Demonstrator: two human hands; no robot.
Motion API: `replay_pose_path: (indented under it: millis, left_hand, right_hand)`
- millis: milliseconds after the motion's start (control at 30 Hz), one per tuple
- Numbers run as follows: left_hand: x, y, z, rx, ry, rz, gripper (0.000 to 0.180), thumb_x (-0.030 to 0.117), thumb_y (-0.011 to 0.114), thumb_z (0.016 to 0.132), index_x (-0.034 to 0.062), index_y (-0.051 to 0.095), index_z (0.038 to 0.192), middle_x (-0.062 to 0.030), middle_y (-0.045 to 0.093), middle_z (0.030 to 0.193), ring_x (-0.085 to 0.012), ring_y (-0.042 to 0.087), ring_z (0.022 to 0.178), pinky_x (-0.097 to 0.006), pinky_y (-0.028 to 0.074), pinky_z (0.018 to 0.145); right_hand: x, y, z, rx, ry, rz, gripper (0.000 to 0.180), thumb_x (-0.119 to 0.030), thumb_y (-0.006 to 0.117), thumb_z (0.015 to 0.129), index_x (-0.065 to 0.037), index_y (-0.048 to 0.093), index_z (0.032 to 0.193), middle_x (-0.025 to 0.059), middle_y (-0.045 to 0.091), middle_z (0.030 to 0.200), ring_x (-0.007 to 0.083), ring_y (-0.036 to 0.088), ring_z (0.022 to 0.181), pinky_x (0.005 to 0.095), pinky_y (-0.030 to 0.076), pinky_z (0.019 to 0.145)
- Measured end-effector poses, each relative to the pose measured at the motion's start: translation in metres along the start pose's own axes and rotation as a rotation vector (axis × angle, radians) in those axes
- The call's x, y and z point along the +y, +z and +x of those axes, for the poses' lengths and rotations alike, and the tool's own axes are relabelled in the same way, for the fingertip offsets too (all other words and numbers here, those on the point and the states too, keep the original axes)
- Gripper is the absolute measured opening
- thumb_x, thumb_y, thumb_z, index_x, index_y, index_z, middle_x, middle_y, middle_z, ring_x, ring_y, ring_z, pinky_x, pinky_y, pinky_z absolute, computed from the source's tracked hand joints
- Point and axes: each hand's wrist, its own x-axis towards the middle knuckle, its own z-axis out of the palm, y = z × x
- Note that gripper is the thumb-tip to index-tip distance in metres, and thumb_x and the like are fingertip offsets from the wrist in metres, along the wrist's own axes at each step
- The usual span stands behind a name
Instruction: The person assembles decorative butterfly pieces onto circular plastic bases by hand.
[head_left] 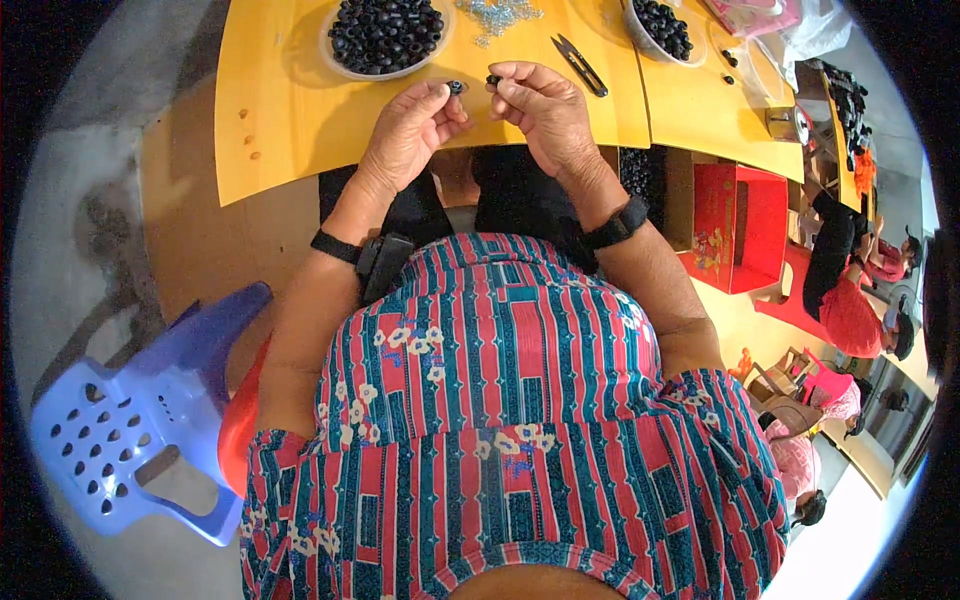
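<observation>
From my end, a bowl (375, 76) of black parts (385, 35) sat on the desk (310, 140). I had the left hand (408, 130) pinching a black piece (455, 87) over it, the right hand (548, 112), grip closed, holding a dark bit (493, 80) nearby. Snips (580, 66) lay further right.

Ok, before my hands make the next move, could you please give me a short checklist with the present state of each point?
1. Left hand pinches a small black piece: ok.
2. Right hand pinches a small dark piece: ok.
3. The two pieces touch each other: not ok, there is a gap between them.
4. Snips lie free on the yellow table: ok.
5. Left bowl has black parts in it: ok, well filled.
6. Held pieces are free of defects: cannot tell, too small.
</observation>
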Motion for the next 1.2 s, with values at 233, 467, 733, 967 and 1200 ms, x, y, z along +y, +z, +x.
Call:
replay_pose_path:
  millis: [233,467,733,967,1200]
  left_hand:
    - [-0.001,0.004,-0.002,-0.004,0.054,0.045,0.024,0.023,0.052,0.091,0.0027,0.057,0.102,-0.0018,0.056,0.084,-0.0128,0.055,0.081,-0.031,0.048,0.081]
    - [-0.005,-0.001,-0.010,0.001,0.056,0.023,0.024,0.025,0.054,0.090,0.0049,0.058,0.103,-0.0012,0.056,0.085,-0.0119,0.055,0.081,-0.033,0.049,0.081]
    - [0.002,0.005,-0.010,-0.090,0.095,0.056,0.024,0.026,0.054,0.090,0.0054,0.057,0.102,-0.0014,0.057,0.083,-0.0125,0.056,0.081,-0.033,0.049,0.082]
    - [0.013,0.014,-0.010,-0.181,0.126,0.065,0.028,0.022,0.051,0.092,0.0025,0.054,0.112,-0.0089,0.062,0.097,-0.0189,0.060,0.091,-0.034,0.047,0.087]
    - [0.018,0.022,-0.010,-0.131,0.166,0.083,0.023,0.016,0.054,0.090,0.0015,0.055,0.108,-0.0087,0.062,0.097,-0.0182,0.060,0.090,-0.032,0.049,0.085]
  right_hand:
    - [0.000,0.006,-0.003,0.014,-0.008,-0.049,0.017,-0.003,0.059,0.083,0.000,0.062,0.100,0.0030,0.062,0.078,0.0096,0.057,0.067,0.0228,0.049,0.064]
    - [-0.001,0.010,-0.001,-0.014,-0.007,-0.166,0.019,-0.003,0.056,0.085,0.002,0.061,0.103,0.0067,0.062,0.083,0.0122,0.057,0.068,0.0245,0.050,0.066]
    - [-0.008,0.020,-0.007,-0.057,-0.061,-0.125,0.017,-0.004,0.058,0.084,0.000,0.064,0.099,0.0022,0.061,0.074,0.0082,0.056,0.064,0.0212,0.049,0.063]
    - [-0.010,0.026,-0.011,-0.103,-0.107,-0.102,0.017,-0.005,0.058,0.084,0.000,0.063,0.100,0.0033,0.063,0.079,0.0085,0.058,0.068,0.0213,0.049,0.064]
    - [-0.013,0.028,-0.013,-0.084,-0.134,-0.112,0.017,-0.005,0.058,0.084,0.000,0.064,0.100,0.0025,0.064,0.078,0.0076,0.058,0.068,0.0190,0.047,0.060]
